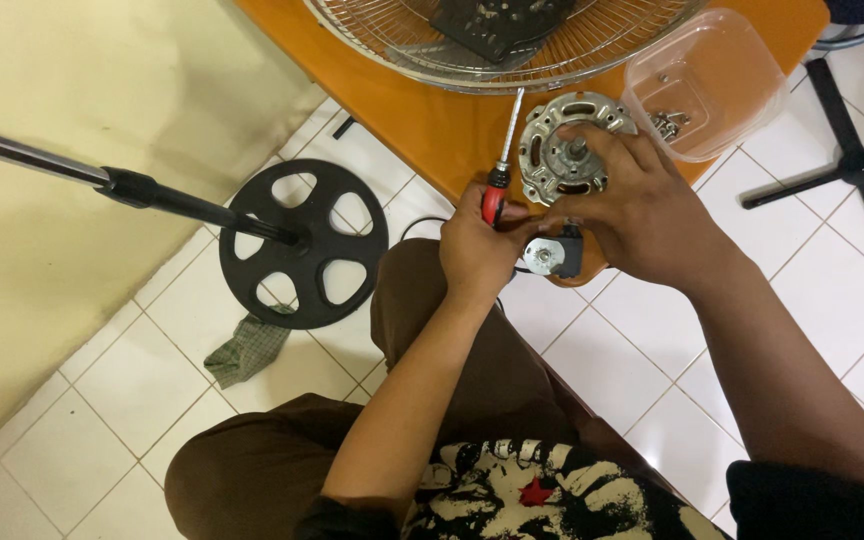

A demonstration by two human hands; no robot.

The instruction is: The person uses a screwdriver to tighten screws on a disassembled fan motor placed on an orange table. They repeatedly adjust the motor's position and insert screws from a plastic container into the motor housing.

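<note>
Nearest: my brown-trousered knees, white tiled floor (102, 400) below. My left hand (477, 250) is closed around the red-and-black handle of a screwdriver (505, 140); its shaft runs up and away across the orange table (422, 120). My right hand (632, 210) is curled over the near side of the round metal fan motor (562, 150), fingers gripping its rim, shaft end facing up. Just under that hand, at the table's edge, sits a small black part with a silver round face (549, 255).

Right of the motor: a clear, squarish plastic container (712, 80), unlabelled, with small metal screws in one corner. Beyond: a wire fan guard (502, 50) lying flat.

On the floor, left: a black round fan base (302, 245) with its pole, and a checked grey-green cloth (249, 350) touching its near rim.
</note>
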